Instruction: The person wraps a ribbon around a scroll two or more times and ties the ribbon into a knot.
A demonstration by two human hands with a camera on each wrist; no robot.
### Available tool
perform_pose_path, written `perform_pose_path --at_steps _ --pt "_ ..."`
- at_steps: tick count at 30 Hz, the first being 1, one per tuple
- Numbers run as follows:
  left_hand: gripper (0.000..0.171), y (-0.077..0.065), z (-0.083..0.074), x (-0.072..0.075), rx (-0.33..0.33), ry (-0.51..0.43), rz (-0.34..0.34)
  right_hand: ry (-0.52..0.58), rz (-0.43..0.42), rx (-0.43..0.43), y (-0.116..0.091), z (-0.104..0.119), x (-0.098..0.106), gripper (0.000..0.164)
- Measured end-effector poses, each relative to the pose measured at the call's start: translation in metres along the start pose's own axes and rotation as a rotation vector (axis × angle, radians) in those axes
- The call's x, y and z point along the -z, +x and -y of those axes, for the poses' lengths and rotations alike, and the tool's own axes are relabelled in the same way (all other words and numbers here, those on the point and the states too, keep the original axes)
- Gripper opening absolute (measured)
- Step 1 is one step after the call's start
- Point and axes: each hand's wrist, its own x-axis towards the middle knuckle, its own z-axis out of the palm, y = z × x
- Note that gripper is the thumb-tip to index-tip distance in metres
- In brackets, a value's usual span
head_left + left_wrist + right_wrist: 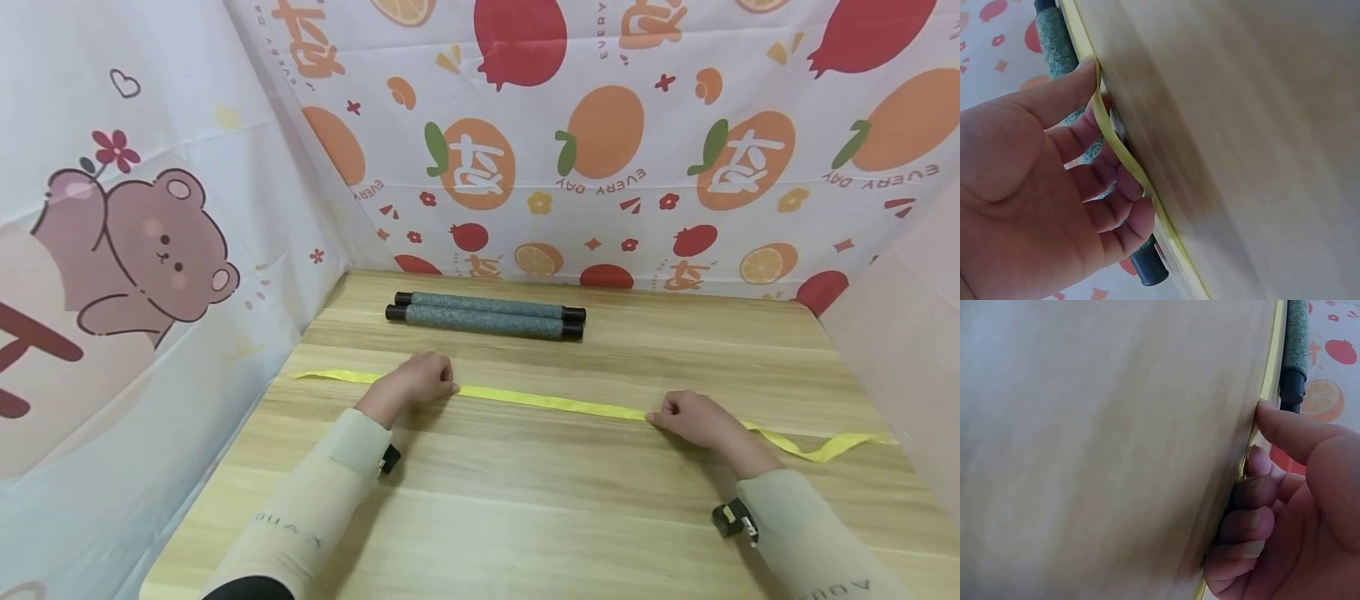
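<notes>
A long yellow ribbon [551, 402] runs across the wooden table, taut and nearly straight between the two hands. My left hand [422, 379] pinches it between thumb and fingers; in the left wrist view the ribbon [1115, 140] passes along the curled fingers. Farther right, my right hand [693, 417] pinches the same ribbon, thumb against the fingers, and the right wrist view shows the ribbon [1270, 362] leading away from the thumb tip. Past the left hand the ribbon's end lies flat on the table. Beyond the right hand its tail lies in a loose wave.
Two grey-green rods with black ends [487, 317] lie side by side behind the ribbon. A fruit-printed cloth [600, 208] hangs at the table's back edge. A bear-printed cloth [165, 250] hangs along the left, a pale one [900, 292] on the right. Wooden tabletop [525, 517] extends in front.
</notes>
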Motion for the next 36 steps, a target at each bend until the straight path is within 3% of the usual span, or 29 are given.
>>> perform_pose_path --at_steps 10,20,29,36 --pt "0.019 0.004 -0.002 0.013 0.012 -0.020 0.143 0.095 0.084 -0.033 0.001 0.001 0.009 0.032" --pt "0.004 0.011 0.008 0.020 0.007 -0.084 0.238 0.120 0.113 -0.108 0.011 0.005 0.011 0.044" --pt "0.018 0.013 0.014 0.025 0.025 -0.176 0.219 0.114 0.103 -0.135 0.013 0.007 0.009 0.044" --pt "0.009 0.011 0.008 0.035 0.036 -0.028 0.129 0.097 0.099 -0.138 0.015 0.005 0.010 0.044"
